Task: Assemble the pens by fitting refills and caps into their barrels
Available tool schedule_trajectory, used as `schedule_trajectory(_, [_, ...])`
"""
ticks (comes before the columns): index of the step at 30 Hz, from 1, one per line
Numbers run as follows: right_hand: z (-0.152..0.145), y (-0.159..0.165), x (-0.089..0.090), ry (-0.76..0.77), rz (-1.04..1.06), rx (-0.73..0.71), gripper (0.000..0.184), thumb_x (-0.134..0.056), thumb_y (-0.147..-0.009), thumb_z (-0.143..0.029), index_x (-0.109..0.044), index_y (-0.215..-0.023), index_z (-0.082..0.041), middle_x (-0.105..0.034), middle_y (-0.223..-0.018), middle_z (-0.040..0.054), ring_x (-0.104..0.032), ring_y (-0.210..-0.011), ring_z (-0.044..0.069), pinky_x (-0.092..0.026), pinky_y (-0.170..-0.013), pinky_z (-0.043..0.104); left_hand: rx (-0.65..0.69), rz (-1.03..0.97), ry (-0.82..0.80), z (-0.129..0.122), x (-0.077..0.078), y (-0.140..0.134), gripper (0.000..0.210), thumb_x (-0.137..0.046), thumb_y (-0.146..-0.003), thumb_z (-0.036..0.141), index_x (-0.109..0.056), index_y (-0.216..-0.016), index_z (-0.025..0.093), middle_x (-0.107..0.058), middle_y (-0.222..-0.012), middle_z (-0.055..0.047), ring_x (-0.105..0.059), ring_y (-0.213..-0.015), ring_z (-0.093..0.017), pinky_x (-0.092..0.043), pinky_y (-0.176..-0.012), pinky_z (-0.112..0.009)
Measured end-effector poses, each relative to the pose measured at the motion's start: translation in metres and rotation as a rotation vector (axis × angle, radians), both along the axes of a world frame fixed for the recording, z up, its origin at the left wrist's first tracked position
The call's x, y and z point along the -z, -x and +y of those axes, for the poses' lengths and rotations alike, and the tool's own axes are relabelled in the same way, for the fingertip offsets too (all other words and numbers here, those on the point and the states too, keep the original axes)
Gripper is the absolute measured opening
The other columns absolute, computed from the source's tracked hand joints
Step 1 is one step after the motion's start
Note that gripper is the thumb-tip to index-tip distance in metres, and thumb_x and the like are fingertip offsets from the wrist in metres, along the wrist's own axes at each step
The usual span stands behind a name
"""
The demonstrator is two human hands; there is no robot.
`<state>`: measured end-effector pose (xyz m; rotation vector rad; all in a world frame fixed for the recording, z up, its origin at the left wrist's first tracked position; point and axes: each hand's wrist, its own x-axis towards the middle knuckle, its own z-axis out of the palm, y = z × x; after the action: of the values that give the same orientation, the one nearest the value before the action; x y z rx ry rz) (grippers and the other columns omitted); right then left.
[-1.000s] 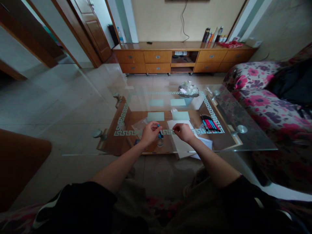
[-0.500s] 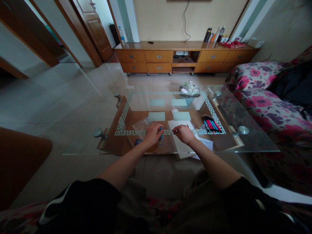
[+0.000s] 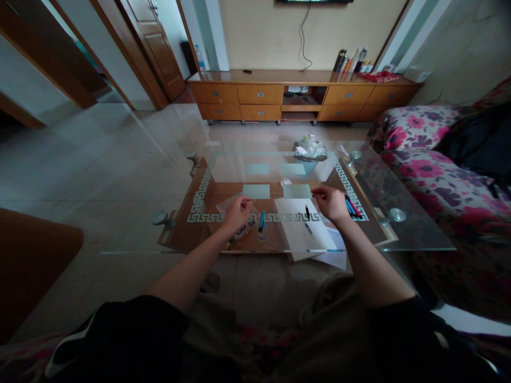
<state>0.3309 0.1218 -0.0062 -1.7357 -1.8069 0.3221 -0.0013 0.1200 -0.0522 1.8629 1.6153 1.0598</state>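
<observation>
My left hand [image 3: 238, 213] hovers over the glass table with its fingers loosely bent and nothing visible in them. Just right of it, a blue pen barrel [image 3: 262, 220] lies on the glass. My right hand [image 3: 330, 204] is raised above the table's right part, its fingers curved and apart, with no object visible in them. It partly covers a row of pink, blue and black pens [image 3: 353, 207]. Between my hands, a black pen part [image 3: 307, 211] and a smaller dark piece [image 3: 308, 229] appear over white paper [image 3: 297, 236].
The glass tabletop [image 3: 139, 234] has a Greek-key border and a wooden shelf below, where clear plastic packaging [image 3: 229, 205] shows through. A waste basket [image 3: 310, 154] stands beyond. A flowered sofa [image 3: 423, 170] flanks the right side; a wooden cabinet [image 3: 259, 96] lines the wall.
My left hand has let go of the blue pen barrel and shifted left. My right hand has moved right and away, uncovering the dark pen parts and now hiding part of the pen row.
</observation>
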Motion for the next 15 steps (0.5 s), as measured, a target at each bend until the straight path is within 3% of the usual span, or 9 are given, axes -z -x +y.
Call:
schedule_trajectory(4, [0.002,-0.012,0.001,0.001,-0.001,0.022,0.025,-0.055,-0.085,-0.019,-0.075,-0.1,-0.015,-0.076,-0.088,0.0089,-0.071,-0.077,0.02,-0.054,-0.077,0.03,-0.038,-0.014,0.034,0.0,-0.004,0.017,0.021,-0.054,-0.088,0.032,-0.067,-0.093,0.017,-0.067,-0.079,-0.004,-0.058,-0.07,-0.017,-0.044,-0.068,-0.028])
schedule_trajectory(10, [-0.002,-0.007,0.003,0.092,-0.048,-0.066,0.023,-0.054,-0.088,-0.018,-0.073,-0.101,-0.015,-0.076,-0.085,0.0071,-0.07,-0.075,0.017,-0.052,-0.074,0.027,-0.034,0.063,0.061,-0.001,-0.006,0.026,0.026,-0.052,-0.088,0.037,-0.064,-0.074,0.018,-0.063,-0.067,-0.002,-0.055,-0.064,-0.016,-0.041,-0.063,-0.026])
schedule_trajectory(15, [-0.009,0.005,0.002,0.188,-0.149,-0.189,0.02,-0.058,-0.088,-0.021,-0.074,-0.1,-0.016,-0.076,-0.086,0.0066,-0.068,-0.074,0.016,-0.048,-0.071,0.024,0.109,0.087,0.092,-0.004,-0.006,0.023,0.024,-0.052,-0.088,0.037,-0.066,-0.082,0.019,-0.066,-0.072,-0.002,-0.057,-0.065,-0.017,-0.04,-0.063,-0.027])
